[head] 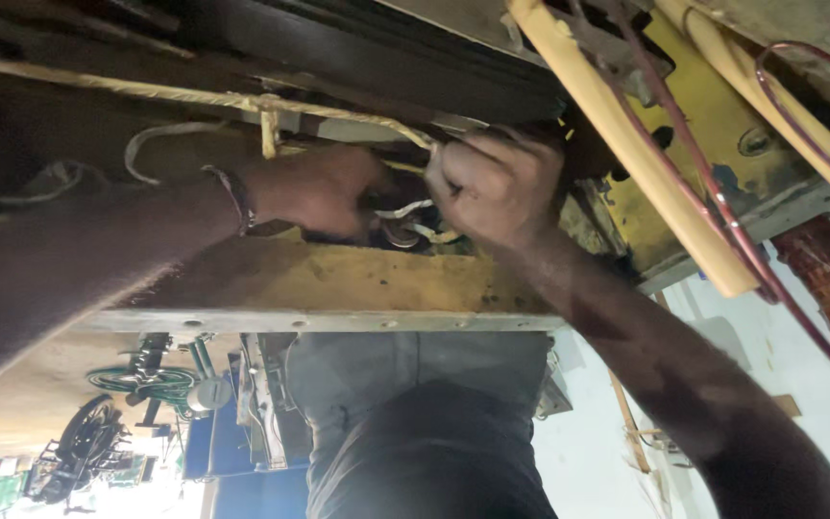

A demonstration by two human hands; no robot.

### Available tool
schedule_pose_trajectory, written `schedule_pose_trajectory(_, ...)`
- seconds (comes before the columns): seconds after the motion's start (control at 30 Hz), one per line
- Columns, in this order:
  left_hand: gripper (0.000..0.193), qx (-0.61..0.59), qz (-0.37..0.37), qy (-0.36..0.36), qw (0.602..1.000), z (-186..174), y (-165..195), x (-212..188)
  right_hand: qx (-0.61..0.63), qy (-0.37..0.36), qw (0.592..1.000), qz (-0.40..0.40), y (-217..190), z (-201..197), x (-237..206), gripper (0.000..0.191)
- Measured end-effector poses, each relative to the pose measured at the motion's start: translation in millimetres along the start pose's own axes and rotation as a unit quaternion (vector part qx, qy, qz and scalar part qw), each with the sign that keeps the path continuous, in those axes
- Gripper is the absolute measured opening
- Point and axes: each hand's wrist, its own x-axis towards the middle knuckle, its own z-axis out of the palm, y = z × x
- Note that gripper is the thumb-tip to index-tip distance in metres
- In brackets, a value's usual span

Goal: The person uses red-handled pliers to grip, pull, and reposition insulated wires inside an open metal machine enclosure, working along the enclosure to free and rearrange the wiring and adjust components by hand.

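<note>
Two hands meet at the centre of the frame around a tangle of white wires (413, 213) tucked into a dark gap above a yellow beam (338, 279). At centre right, the right hand (494, 187) is clenched into a fist, its fingers closed on a pale cord (338, 111) that runs in from the upper left and ends at the knuckles. Just left of it, the left hand (324, 187) reaches into the same gap with its fingers curled around the wires; the fingertips are hidden in shadow, so the exact grip cannot be told. A thin bracelet (235, 197) circles the left wrist. Both forearms stretch outward from the wires, one to the left edge, the other down to the lower right corner. Cream-coloured conduit (626, 144) slants across the upper right, with red cables (722, 211) looping beside it against a yellow metal plate (713, 115). Below the beam, at bottom centre, another person's grey shirt and dark trousers (415, 432) fill the view. Green bicycles (160, 375) show at lower left.
</note>
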Motion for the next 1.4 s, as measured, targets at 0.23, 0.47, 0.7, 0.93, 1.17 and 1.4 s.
schedule_pose_trajectory(0.23,0.039,0.069,0.008,0.054,0.996,11.6,9.2,15.4,-0.011,-0.010,1.000,-0.004,-2.6,-5.5,-5.1,0.022)
schedule_pose_trajectory(0.47,0.021,0.123,-0.048,0.086,0.987,25.1,10.8,18.3,-0.019,-0.024,0.999,-0.018,-4.8,-8.5,-1.7,0.020)
schedule_pose_trajectory(0.7,0.017,0.204,-0.018,0.153,0.967,45.8,-0.1,38.8,-0.045,-0.029,0.999,-0.002,-3.9,-5.5,1.2,0.027)
schedule_pose_trajectory(0.93,0.015,0.251,0.010,0.120,0.960,36.1,3.5,41.8,-0.016,-0.047,0.999,0.019,-3.5,-9.8,7.2,0.021)
schedule_pose_trajectory(1.17,0.032,0.186,-0.009,0.059,0.981,39.7,0.7,42.4,-0.015,-0.059,0.998,0.017,1.4,4.3,1.6,0.022)
schedule_pose_trajectory(1.4,0.047,0.260,0.018,0.120,0.958,25.6,12.7,36.2,-0.043,-0.036,0.998,0.018,-1.4,0.5,-2.8,0.029)
